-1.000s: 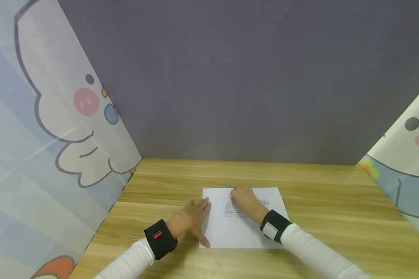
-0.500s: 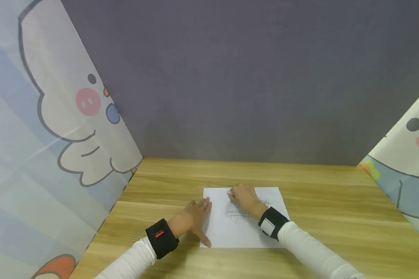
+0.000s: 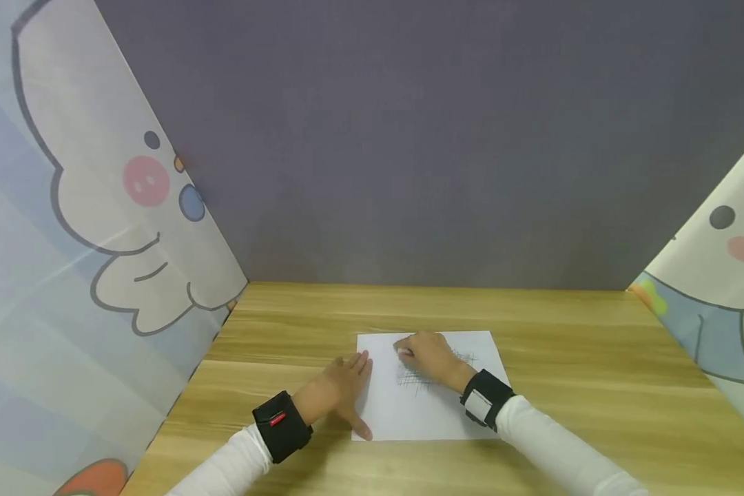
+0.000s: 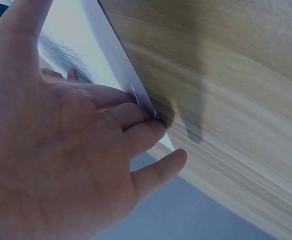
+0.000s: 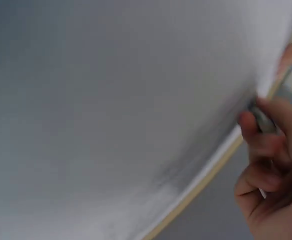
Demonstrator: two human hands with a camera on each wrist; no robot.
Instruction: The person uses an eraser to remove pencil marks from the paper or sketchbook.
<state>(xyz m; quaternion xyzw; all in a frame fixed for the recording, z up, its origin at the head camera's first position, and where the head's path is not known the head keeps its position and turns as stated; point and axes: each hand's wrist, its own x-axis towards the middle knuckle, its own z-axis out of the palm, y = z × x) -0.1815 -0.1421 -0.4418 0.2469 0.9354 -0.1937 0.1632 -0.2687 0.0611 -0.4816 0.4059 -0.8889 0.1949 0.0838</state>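
Hands: two; the left hand [image 3: 347, 387] lies with fingers spread and thumb apart at the sheet's left edge, while the right hand [image 3: 434, 355] is curled, pinching a small object between thumb and finger.
Small object [image 5: 262, 120]: one, pale and greyish, over the upper left part of the paper; blur hides what it is.
Paper: one white sheet [image 3: 409, 417], on the table.
Hatching: one patch of dark crossed lines [image 3: 412, 378] on the sheet.
Wristbands: two, both black, the left one [image 3: 282, 427] with a red tag, the right one [image 3: 487, 399] with a pale patch.
Table: one, wood-grained [image 3: 595, 379].
Panels: three; a grey one [image 3: 378, 138] behind, cartoon-printed ones at left [image 3: 12, 275] and right [image 3: 731, 289].
In the way: the right hand covers part of the hatching.
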